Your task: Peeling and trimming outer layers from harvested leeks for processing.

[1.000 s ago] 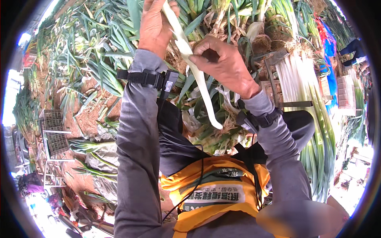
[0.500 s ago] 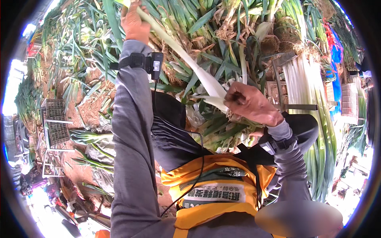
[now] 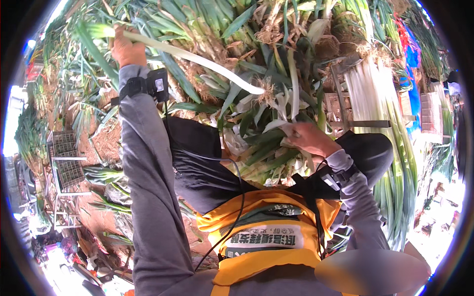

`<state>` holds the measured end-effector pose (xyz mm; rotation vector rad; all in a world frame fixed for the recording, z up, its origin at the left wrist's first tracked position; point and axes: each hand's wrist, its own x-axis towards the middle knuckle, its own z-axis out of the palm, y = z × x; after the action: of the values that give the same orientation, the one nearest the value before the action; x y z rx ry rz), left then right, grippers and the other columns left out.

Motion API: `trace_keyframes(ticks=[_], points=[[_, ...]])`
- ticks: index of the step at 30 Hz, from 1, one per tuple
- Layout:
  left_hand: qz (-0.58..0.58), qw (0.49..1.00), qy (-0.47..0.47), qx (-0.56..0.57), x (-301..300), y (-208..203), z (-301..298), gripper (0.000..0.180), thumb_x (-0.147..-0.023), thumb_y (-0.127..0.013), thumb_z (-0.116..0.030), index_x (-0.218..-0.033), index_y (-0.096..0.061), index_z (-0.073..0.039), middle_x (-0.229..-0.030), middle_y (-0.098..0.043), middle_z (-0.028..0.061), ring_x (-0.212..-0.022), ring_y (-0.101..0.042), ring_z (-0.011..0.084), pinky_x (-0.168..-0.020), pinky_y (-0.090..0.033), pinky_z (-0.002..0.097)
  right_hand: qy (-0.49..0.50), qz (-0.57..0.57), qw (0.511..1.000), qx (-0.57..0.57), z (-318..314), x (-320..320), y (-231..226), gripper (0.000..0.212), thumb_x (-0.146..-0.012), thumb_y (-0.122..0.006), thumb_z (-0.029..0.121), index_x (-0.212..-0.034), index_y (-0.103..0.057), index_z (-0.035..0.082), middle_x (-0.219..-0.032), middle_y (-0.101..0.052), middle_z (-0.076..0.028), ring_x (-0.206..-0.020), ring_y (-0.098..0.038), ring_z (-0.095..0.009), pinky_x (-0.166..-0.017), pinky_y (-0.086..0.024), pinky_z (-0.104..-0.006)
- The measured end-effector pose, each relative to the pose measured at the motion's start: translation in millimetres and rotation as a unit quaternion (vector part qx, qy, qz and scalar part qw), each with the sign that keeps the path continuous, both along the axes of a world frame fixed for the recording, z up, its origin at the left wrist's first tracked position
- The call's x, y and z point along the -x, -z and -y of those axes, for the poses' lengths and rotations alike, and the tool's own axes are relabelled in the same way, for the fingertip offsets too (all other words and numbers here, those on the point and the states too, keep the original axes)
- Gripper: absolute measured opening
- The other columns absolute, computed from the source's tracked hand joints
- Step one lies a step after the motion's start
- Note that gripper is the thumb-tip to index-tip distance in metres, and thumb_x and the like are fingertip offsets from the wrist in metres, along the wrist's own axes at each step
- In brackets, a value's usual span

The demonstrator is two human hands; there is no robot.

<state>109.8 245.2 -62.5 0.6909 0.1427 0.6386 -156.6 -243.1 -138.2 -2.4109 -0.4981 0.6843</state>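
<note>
My left hand (image 3: pixel 126 48) is raised at the upper left and grips a long leek (image 3: pixel 197 60) near its green end. The white stalk runs right and down, ending in a rooted tip above my lap. My right hand (image 3: pixel 311 139) is low at the centre right, closed on peeled leek skins and leaves (image 3: pixel 266 148) lying in my lap. Both wrists wear black straps over grey sleeves.
A heap of unpeeled leeks (image 3: pixel 237 24) with roots fills the top. A bundle of cleaned white leeks (image 3: pixel 375 103) lies at the right beside wooden crates. Plastic crates (image 3: pixel 66 158) stand at the left on soil. A yellow apron (image 3: pixel 266 237) covers my front.
My left hand has swung the leek out to the upper left. My right hand let go of the stalk and dropped to the trimmings in my lap.
</note>
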Motion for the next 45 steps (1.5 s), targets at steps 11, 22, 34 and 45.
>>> trace_keyframes(ticks=[11,22,34,45], points=[[-0.051,0.98,0.07,0.18,29.7,-10.3,135.7,0.04,-0.106,-0.034,-0.037,-0.104,-0.046,0.001,-0.093,-0.061,0.0199,-0.09,-0.062,0.0321,-0.083,-0.054,0.0452,0.28,-0.086,0.74,-0.605,-125.0,-84.9,-88.5,0.036,-0.096,-0.064,0.026,-0.122,-0.06,0.0,-0.103,-0.069,-0.008,-0.086,-0.067,-0.016,-0.069,-0.052,-0.0279],[-0.056,0.918,0.391,-0.021,91.1,-20.8,272.1,0.052,-0.103,-0.041,-0.048,-0.131,-0.042,-0.004,-0.13,-0.053,0.0181,-0.124,-0.05,0.0302,-0.112,-0.033,0.0467,0.31,0.083,0.618,-0.718,-88.5,-130.1,-122.8,0.016,-0.092,-0.069,0.014,-0.105,-0.067,0.004,-0.099,-0.069,-0.006,-0.088,-0.067,-0.017,-0.078,-0.055,-0.0318],[-0.159,0.898,0.401,-0.09,32.4,-2.2,292.8,0.053,-0.092,-0.068,-0.025,-0.132,-0.048,0.003,-0.114,-0.059,0.015,-0.104,-0.062,0.0245,-0.092,-0.051,0.0339,0.366,0.653,0.661,0.042,216.2,26.2,-394.6,0.029,-0.093,-0.065,0.023,-0.083,-0.067,-0.004,-0.066,-0.064,-0.006,-0.054,-0.056,-0.012,-0.049,-0.044,-0.0293],[-0.16,0.816,0.532,-0.158,79.3,-17.9,335.5,0.033,-0.096,-0.064,-0.026,-0.118,-0.061,-0.002,-0.102,-0.065,0.0049,-0.096,-0.063,0.0154,-0.086,-0.053,0.0278,0.211,0.178,0.84,0.467,374.7,101.3,-177.7,0.03,-0.092,-0.055,0.032,-0.102,-0.063,0.005,-0.097,-0.067,-0.02,-0.092,-0.064,-0.038,-0.081,-0.05,-0.0484]])
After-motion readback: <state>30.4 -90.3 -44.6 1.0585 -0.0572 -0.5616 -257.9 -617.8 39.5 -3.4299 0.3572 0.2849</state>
